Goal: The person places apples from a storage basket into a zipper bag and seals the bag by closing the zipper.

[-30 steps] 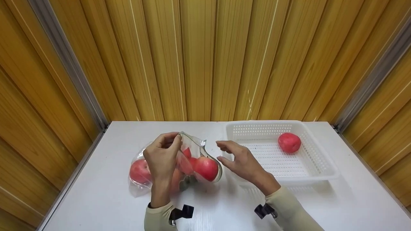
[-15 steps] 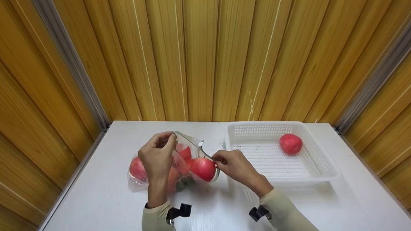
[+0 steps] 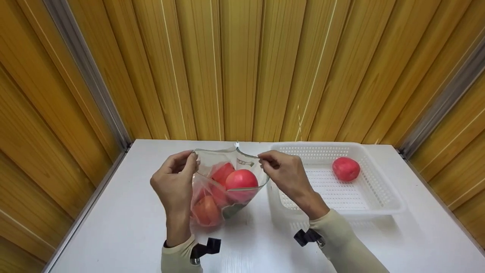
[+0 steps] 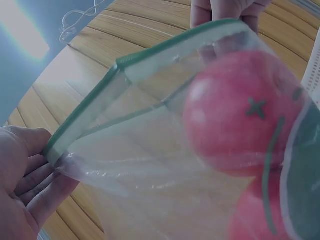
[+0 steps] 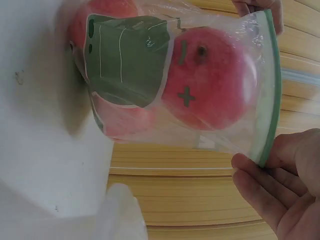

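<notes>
Between my hands a clear zip bag (image 3: 233, 209) with a green top edge and a dark green printed patch is held with its mouth spread. My left hand (image 3: 175, 182) pinches the left corner of the mouth between thumb and fingers. At the opposite corner my right hand (image 3: 290, 176) pinches the edge in the same way. Several red apples fill the bag; one apple (image 3: 241, 179) lies high, just inside the mouth. In the right wrist view, that apple (image 5: 215, 80) shows its dark dimple through the plastic above the printed patch (image 5: 127, 60).
A white perforated plastic basket (image 3: 341, 213) stands on the right of the white table (image 3: 125, 227), close beside my right hand. Inside it lies one red round fruit (image 3: 346, 169). A yellow wood-patterned wall (image 3: 238, 76) rises behind the table.
My right hand, first apart from the bag, took hold of its rim and moved up and right. My left hand shifted left. The mouth widened, and the bag came more upright.
</notes>
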Tool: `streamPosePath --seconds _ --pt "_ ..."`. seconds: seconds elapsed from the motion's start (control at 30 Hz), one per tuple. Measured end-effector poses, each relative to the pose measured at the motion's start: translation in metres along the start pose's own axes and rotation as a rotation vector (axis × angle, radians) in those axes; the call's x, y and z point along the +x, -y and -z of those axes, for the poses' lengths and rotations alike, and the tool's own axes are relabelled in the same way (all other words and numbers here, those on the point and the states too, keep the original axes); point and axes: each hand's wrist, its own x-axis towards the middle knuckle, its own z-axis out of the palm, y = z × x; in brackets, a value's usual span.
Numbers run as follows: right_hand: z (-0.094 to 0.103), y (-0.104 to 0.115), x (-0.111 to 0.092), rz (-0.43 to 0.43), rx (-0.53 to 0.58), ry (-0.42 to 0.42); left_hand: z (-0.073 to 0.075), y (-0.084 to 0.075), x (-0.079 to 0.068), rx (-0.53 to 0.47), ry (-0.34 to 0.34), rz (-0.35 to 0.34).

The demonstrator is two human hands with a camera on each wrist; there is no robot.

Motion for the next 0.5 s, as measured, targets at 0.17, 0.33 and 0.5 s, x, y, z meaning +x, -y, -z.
streamPosePath --seconds 0.17,0.33,0.5 --pt "0.008 0.004 0.022 0.111 -0.069 -0.087 0.006 -0.005 0.004 -0.008 -0.029 -0.006" --pt "0.015 0.019 0.051 0.269 -0.085 -0.217 0.012 -0.015 0.005 -0.045 -0.077 -0.048" --pt "0.019 0.033 0.064 0.351 -0.094 -0.283 0.016 -0.026 0.003 -0.054 -0.109 -0.076"
